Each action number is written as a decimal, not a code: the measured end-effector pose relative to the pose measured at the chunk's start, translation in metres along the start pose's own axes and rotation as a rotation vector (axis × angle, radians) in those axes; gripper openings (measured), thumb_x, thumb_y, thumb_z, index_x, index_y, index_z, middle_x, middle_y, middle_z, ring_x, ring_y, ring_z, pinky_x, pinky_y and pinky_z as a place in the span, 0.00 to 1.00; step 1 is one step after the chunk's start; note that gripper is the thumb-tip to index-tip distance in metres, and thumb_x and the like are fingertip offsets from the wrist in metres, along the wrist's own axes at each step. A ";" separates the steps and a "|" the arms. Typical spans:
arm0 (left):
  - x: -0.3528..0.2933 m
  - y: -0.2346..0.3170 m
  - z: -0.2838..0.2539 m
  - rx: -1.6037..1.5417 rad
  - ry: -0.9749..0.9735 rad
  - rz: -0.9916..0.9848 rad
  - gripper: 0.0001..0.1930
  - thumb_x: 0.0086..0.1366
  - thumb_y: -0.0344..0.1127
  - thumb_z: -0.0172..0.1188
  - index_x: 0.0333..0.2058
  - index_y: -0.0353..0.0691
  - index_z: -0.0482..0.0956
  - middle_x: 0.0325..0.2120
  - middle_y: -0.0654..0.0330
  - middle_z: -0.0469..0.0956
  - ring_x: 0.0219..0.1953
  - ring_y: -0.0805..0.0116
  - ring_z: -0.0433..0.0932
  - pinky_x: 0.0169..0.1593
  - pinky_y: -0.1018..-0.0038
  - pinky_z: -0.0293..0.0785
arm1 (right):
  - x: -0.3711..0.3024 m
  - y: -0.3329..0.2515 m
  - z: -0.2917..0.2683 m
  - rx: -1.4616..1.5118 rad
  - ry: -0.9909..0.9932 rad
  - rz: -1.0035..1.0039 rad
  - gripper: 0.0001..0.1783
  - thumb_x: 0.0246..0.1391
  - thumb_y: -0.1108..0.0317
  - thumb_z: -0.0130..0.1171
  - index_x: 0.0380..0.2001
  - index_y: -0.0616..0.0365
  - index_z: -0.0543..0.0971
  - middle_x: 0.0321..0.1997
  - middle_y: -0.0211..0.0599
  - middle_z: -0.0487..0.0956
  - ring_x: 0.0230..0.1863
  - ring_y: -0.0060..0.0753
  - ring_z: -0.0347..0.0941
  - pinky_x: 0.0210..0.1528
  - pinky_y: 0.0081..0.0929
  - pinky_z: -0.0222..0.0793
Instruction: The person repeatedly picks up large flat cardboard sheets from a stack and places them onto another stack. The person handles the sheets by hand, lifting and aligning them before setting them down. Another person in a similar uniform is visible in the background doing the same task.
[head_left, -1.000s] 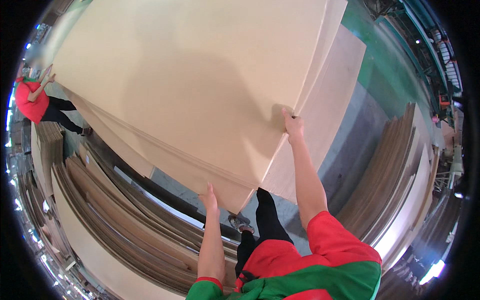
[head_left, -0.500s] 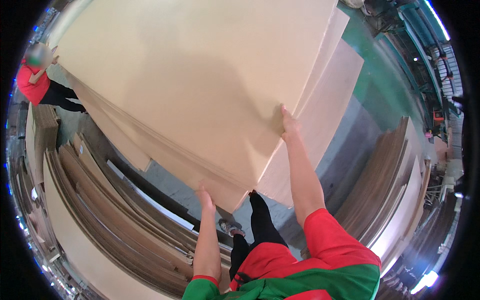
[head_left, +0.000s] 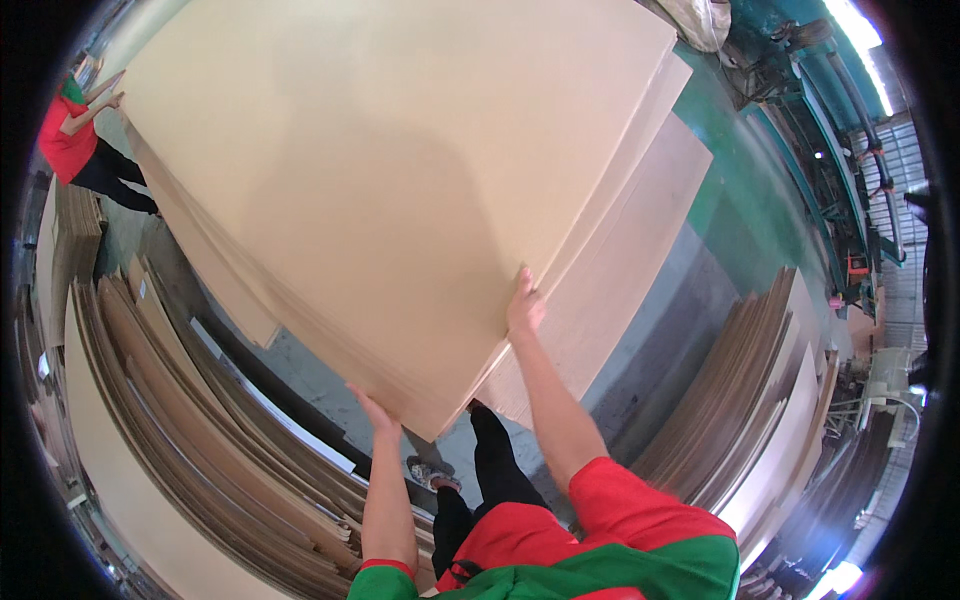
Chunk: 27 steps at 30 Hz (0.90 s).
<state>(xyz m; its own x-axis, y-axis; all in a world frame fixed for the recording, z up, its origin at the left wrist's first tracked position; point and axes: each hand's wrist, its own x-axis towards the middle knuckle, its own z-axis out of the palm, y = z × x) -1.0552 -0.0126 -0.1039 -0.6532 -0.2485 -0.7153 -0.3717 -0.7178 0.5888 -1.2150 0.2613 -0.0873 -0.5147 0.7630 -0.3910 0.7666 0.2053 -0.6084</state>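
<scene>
Well apart, the bare right hand (head_left: 525, 308) clamps the right edge of a broad tan cardboard stack (head_left: 390, 130); the bare left hand (head_left: 380, 412) touches its near-left edge, grip unclear. The stack lies above tan sheets (head_left: 640, 230) jutting rightward. A red-shirted co-worker (head_left: 68, 145) touches its far-left corner.

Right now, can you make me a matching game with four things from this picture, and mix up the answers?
Things:
1. Right hand
2. Co-worker's trousers
3. Left hand
4. Strip of floor at the upper right

Places and colours:
A. Black
B. At the near left edge of the big tan sheets
C. Green
D. At the right edge of the big tan sheets

Right pairs: 1-D, 2-A, 3-B, 4-C
</scene>
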 end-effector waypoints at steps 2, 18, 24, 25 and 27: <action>-0.003 0.006 -0.003 -0.036 -0.013 -0.012 0.47 0.60 0.76 0.33 0.68 0.47 0.43 0.67 0.57 0.47 0.67 0.57 0.50 0.66 0.60 0.50 | -0.031 0.012 0.009 -0.045 -0.063 0.003 0.46 0.58 0.33 0.41 0.33 0.79 0.76 0.32 0.71 0.76 0.39 0.67 0.74 0.41 0.51 0.68; -0.034 0.005 0.009 0.852 0.583 0.415 0.39 0.60 0.47 0.63 0.59 0.27 0.57 0.59 0.46 0.61 0.55 0.56 0.67 0.54 0.65 0.67 | -0.081 0.045 0.001 -0.001 -0.141 -0.039 0.46 0.58 0.34 0.40 0.29 0.79 0.75 0.32 0.71 0.75 0.40 0.67 0.73 0.40 0.50 0.67; -0.054 -0.009 0.012 0.285 0.278 0.174 0.31 0.59 0.40 0.65 0.55 0.27 0.65 0.52 0.50 0.71 0.51 0.60 0.71 0.54 0.68 0.67 | -0.068 0.069 -0.017 -0.010 -0.122 -0.030 0.47 0.58 0.33 0.38 0.31 0.78 0.76 0.32 0.71 0.75 0.39 0.67 0.73 0.39 0.50 0.66; -0.056 -0.013 0.010 0.312 0.273 0.139 0.30 0.59 0.39 0.65 0.55 0.27 0.65 0.51 0.50 0.72 0.51 0.61 0.72 0.54 0.68 0.67 | -0.065 0.076 -0.019 -0.030 -0.133 -0.025 0.47 0.58 0.32 0.38 0.32 0.78 0.76 0.33 0.71 0.75 0.39 0.67 0.73 0.39 0.50 0.66; -0.058 -0.017 0.005 0.357 0.241 0.114 0.29 0.60 0.39 0.64 0.54 0.28 0.66 0.50 0.51 0.73 0.50 0.62 0.73 0.53 0.69 0.68 | -0.063 0.088 -0.021 -0.074 -0.125 -0.006 0.47 0.59 0.32 0.37 0.35 0.77 0.76 0.35 0.70 0.75 0.40 0.66 0.73 0.40 0.49 0.66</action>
<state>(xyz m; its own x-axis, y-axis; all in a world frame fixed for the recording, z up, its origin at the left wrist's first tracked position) -1.0144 0.0172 -0.0708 -0.5464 -0.4876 -0.6809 -0.5386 -0.4180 0.7315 -1.1069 0.2444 -0.1013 -0.5598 0.6800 -0.4734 0.7870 0.2576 -0.5606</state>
